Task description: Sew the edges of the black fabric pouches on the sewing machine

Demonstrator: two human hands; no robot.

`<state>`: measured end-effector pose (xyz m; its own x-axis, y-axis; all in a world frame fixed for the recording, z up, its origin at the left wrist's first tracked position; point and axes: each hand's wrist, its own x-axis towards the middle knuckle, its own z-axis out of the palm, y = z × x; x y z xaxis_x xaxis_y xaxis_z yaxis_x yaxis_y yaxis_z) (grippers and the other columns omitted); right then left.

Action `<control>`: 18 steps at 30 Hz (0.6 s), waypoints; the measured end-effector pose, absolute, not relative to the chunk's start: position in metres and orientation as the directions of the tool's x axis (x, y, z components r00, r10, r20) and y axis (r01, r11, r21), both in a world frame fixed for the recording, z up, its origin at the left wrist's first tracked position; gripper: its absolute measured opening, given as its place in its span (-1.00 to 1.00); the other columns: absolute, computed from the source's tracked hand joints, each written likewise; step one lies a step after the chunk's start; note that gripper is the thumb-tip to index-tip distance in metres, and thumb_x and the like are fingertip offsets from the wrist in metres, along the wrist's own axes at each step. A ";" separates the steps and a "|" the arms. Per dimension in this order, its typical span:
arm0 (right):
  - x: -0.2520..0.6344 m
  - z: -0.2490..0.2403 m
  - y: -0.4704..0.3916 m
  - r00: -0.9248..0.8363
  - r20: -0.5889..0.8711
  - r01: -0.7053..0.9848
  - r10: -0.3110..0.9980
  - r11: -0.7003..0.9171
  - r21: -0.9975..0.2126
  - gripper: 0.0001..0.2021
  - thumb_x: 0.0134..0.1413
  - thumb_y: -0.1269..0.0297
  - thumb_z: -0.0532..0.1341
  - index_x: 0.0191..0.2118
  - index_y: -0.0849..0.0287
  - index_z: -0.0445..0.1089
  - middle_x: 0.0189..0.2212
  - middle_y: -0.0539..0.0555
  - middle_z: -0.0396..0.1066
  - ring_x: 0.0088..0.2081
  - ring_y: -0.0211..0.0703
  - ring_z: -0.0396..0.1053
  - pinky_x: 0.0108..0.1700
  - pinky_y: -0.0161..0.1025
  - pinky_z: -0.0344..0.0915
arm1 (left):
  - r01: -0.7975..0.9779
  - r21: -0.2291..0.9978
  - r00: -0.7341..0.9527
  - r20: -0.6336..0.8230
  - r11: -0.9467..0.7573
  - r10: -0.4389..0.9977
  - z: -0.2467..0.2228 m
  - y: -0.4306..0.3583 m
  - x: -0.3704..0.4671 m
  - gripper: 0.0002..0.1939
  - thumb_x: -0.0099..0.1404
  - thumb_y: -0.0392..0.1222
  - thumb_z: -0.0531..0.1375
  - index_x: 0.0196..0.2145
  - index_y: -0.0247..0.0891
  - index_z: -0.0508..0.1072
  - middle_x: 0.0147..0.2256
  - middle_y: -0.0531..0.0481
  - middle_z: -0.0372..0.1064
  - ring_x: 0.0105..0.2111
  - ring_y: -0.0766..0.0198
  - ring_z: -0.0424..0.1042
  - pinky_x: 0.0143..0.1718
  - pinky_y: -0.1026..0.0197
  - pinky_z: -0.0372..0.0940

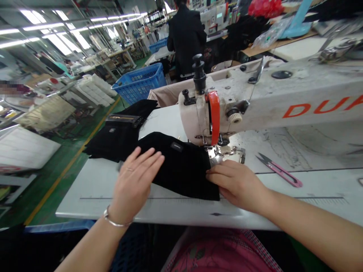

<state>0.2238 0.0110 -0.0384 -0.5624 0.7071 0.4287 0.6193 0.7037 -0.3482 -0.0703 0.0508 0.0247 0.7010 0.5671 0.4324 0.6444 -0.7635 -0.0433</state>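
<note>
A black fabric piece (181, 170) with a small dark label (177, 146) lies on the sewing machine's white table. Its right edge reaches the metal parts under the needle area of the sewing machine (198, 121). My left hand (137, 177) rests flat on the fabric's left end, fingers stretched out. At the near right corner my right hand (236, 183) pinches the fabric's edge between thumb and fingers. Beyond my left hand lies a stack of black fabric pieces (113, 139), with a zipper (123, 118) on top. Pink-handled thread snips (279, 170) lie right of my right hand.
A blue plastic basket (138, 81) stands on the floor past the table (93, 185). A person in dark clothes (185, 37) is at another station ahead. The machine's long arm (297, 94) spans the right side. A ruler scale (320, 200) runs along the table's front.
</note>
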 end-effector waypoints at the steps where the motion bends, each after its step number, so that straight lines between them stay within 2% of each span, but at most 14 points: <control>1: 0.222 -0.039 0.008 -0.587 0.386 0.633 0.712 0.701 -0.330 -0.72 0.08 0.54 0.09 -0.12 0.20 0.43 -0.15 0.12 0.45 -0.15 -0.10 0.36 -0.12 -0.12 0.32 | 0.658 -0.054 0.668 0.502 -0.751 0.549 0.034 0.049 -0.075 -0.38 0.24 -0.55 -0.04 0.19 -0.11 0.28 0.10 -0.04 0.35 0.19 0.06 0.25 0.26 -0.26 0.05; 3: 0.222 -0.037 0.000 -0.630 0.314 0.645 0.710 0.704 -0.299 -0.71 0.09 0.51 0.13 -0.08 0.19 0.42 -0.07 0.11 0.43 -0.06 -0.08 0.35 -0.02 -0.10 0.31 | 0.632 -0.027 0.663 0.536 -0.775 0.522 0.046 0.039 -0.072 -0.43 0.25 -0.53 0.01 0.15 -0.10 0.33 0.05 -0.02 0.40 0.15 0.08 0.29 0.24 -0.20 0.13; 5: 0.229 -0.032 -0.008 -0.655 0.262 0.633 0.709 0.704 -0.323 -0.65 0.06 0.51 0.13 -0.01 0.15 0.38 0.01 0.04 0.40 0.03 -0.12 0.32 0.11 -0.10 0.24 | 0.527 0.055 0.764 0.405 -0.848 0.502 0.043 0.024 -0.054 -0.47 0.29 -0.48 0.03 0.17 -0.15 0.30 0.09 -0.04 0.36 0.18 0.12 0.25 0.21 -0.09 0.21; 6: 0.237 -0.028 -0.010 -0.661 0.237 0.627 0.711 0.698 -0.345 -0.59 0.04 0.53 0.13 0.03 0.11 0.36 0.05 0.00 0.38 0.06 -0.15 0.29 0.15 -0.11 0.19 | 0.486 0.106 0.819 0.292 -0.868 0.494 0.036 0.017 -0.043 -0.50 0.32 -0.40 0.04 0.20 -0.22 0.26 0.15 -0.08 0.29 0.21 0.10 0.19 0.21 -0.07 0.23; 8: 0.256 -0.023 -0.008 -0.655 0.184 0.651 0.733 0.671 -0.354 -0.46 -0.01 0.59 0.10 0.10 0.03 0.30 0.11 -0.04 0.32 0.12 -0.16 0.24 0.19 -0.08 0.15 | 0.469 0.162 0.858 0.146 -0.868 0.492 0.017 0.008 -0.020 -0.49 0.34 -0.12 0.15 0.20 -0.28 0.24 0.20 -0.13 0.22 0.22 0.04 0.16 0.19 -0.08 0.24; 10: 0.275 -0.021 0.002 -0.608 0.174 0.728 0.774 0.632 -0.268 -0.47 0.02 0.59 0.10 0.10 0.01 0.30 0.13 0.01 0.27 0.14 -0.04 0.20 0.13 0.01 0.18 | 0.474 0.187 0.861 0.108 -0.860 0.498 -0.002 0.008 -0.006 -0.48 0.31 0.01 0.20 0.15 -0.27 0.30 0.15 -0.11 0.29 0.16 0.04 0.26 0.13 -0.06 0.30; 12: 0.286 -0.027 0.018 -0.562 0.201 0.783 0.803 0.594 -0.186 -0.65 0.11 0.48 0.14 0.02 0.07 0.36 0.02 0.09 0.34 0.05 0.03 0.26 0.03 0.04 0.23 | 0.460 0.207 0.858 0.147 -0.864 0.492 -0.014 0.011 0.000 -0.60 0.34 -0.05 0.17 0.08 -0.27 0.36 0.08 -0.09 0.37 0.06 0.11 0.35 0.08 0.00 0.34; 14: 0.285 -0.036 0.037 -0.512 0.253 0.817 0.821 0.556 -0.151 -0.81 0.17 0.35 0.18 -0.09 0.17 0.40 -0.13 0.14 0.38 -0.08 0.02 0.31 -0.04 -0.02 0.27 | 0.438 0.234 0.852 0.200 -0.868 0.484 -0.018 0.015 0.000 -0.69 0.39 -0.16 0.12 0.05 -0.29 0.38 0.03 -0.08 0.41 0.00 0.16 0.38 0.05 0.04 0.35; 18: 0.266 -0.047 0.057 -0.401 0.378 0.870 0.834 0.476 -0.128 -0.82 0.24 0.28 0.14 -0.17 0.29 0.40 -0.22 0.21 0.36 -0.18 -0.01 0.32 -0.16 -0.10 0.29 | 0.461 0.315 0.817 0.212 -0.829 0.536 -0.018 0.013 -0.002 -0.67 0.34 -0.36 0.06 0.05 -0.31 0.37 0.04 -0.10 0.39 0.01 0.16 0.36 0.08 0.02 0.31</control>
<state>0.2657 0.0570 -0.0473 -0.4013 0.8345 0.3777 0.8698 0.4764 -0.1283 -0.0019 0.0129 -0.0182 0.8174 0.5355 0.2123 0.4614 -0.8293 0.3152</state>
